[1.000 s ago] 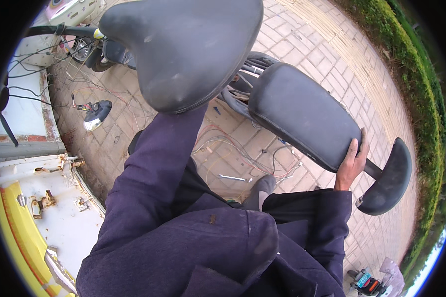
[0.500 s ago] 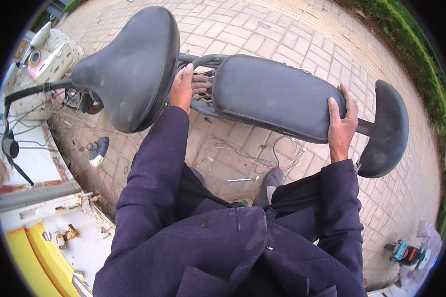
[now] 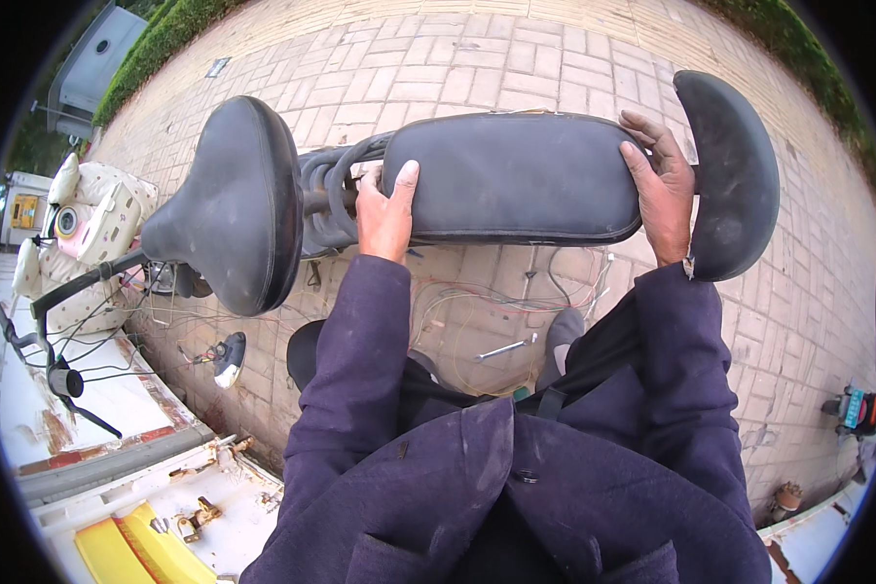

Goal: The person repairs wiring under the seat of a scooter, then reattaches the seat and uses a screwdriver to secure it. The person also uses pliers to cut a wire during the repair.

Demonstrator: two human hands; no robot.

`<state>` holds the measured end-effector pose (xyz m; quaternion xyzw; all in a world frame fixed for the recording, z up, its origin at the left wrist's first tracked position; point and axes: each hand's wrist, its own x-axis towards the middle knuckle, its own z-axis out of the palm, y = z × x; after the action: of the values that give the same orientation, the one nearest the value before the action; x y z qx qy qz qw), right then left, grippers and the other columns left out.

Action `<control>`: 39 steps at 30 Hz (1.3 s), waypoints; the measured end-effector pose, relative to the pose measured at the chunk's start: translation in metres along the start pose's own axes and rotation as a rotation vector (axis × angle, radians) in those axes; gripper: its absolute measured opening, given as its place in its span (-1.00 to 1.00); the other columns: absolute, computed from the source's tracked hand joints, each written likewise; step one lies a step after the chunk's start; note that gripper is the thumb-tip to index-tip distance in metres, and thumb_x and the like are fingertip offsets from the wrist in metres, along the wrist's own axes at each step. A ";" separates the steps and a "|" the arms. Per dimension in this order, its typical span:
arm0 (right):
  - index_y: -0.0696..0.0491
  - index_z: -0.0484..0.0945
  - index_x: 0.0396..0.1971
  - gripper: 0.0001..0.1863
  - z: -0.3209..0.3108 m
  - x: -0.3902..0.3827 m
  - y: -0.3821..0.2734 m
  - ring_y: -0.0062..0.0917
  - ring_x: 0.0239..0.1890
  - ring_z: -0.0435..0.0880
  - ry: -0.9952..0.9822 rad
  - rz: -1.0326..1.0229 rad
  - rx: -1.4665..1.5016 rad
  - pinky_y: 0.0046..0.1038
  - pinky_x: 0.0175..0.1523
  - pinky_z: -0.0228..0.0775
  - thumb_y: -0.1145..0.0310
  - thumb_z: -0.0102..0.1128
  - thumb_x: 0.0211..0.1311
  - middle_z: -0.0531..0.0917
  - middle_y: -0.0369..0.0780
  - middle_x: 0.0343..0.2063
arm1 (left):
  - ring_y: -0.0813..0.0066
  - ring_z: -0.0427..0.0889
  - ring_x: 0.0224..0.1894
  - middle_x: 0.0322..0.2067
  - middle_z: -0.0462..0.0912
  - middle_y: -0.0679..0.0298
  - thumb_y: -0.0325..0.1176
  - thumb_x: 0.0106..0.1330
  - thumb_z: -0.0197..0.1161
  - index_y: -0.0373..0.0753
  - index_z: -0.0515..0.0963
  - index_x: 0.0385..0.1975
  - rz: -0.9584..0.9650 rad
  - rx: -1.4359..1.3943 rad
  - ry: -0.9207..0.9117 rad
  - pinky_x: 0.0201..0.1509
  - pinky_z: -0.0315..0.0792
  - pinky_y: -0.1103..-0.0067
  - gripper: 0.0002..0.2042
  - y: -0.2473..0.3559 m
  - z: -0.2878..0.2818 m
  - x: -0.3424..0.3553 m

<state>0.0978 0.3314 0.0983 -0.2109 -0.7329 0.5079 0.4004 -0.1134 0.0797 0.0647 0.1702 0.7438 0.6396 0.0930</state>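
A long black padded seat cushion [image 3: 516,175] lies across the frame of an electric bike, level in front of me. My left hand [image 3: 385,219] clasps its left end, thumb on top and the other fingers hidden beneath. At the opposite end, my right hand [image 3: 664,195] grips the edge, its thumb on the top face and its fingers curled over the far corner. Left of the cushion stands the broad black saddle [image 3: 234,204], with grey frame tubes [image 3: 329,200] showing between them. A curved black backrest [image 3: 735,175] rises just beyond my right hand.
Loose thin wires [image 3: 467,297] and a metal wrench [image 3: 504,347] lie on the paving near my feet. The handlebar [image 3: 54,365] reaches out at left, by a white rusty panel [image 3: 88,399]. A parked scooter [image 3: 88,229] stands behind it.
My left hand has moved from the gap beside the saddle onto the cushion's left end, thumb now on top. The cushion sits straighter across the view, which has also shifted.
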 end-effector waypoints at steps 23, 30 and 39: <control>0.15 0.62 -0.01 -0.74 0.008 -0.017 -0.013 -0.38 0.08 0.58 0.064 -0.158 -0.403 -0.42 0.25 0.32 0.43 0.15 0.37 0.63 -0.13 -0.05 | 0.34 0.68 -0.11 -0.13 0.69 -0.01 0.04 0.13 0.52 -0.60 0.50 0.05 -0.079 0.030 -0.176 0.01 0.54 0.49 -0.24 0.008 -0.016 0.031; 0.13 0.59 0.05 -0.73 -0.003 -0.051 0.009 -0.49 0.14 0.52 0.093 0.021 -0.175 -0.45 0.31 0.26 0.46 0.17 0.39 0.62 -0.21 0.03 | 0.24 0.68 -0.11 -0.15 0.65 -0.11 0.13 0.12 0.49 -0.59 0.51 -0.03 0.156 0.417 0.030 -0.01 0.55 0.43 -0.22 0.034 -0.007 0.013; 0.26 0.30 0.29 -0.36 -0.032 -0.081 0.003 -0.32 0.27 0.43 0.043 0.046 0.057 -0.31 0.40 0.17 0.00 -0.02 0.49 0.47 -0.03 0.20 | 0.37 0.64 -0.05 -0.07 0.60 0.09 -0.33 -0.06 0.66 -0.32 0.34 0.09 0.080 -0.309 -0.025 0.08 0.52 0.48 -0.27 0.083 -0.026 -0.127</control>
<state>0.1715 0.2929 0.0710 -0.2270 -0.7043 0.5332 0.4100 0.0059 0.0190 0.1403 0.1913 0.6282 0.7473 0.1015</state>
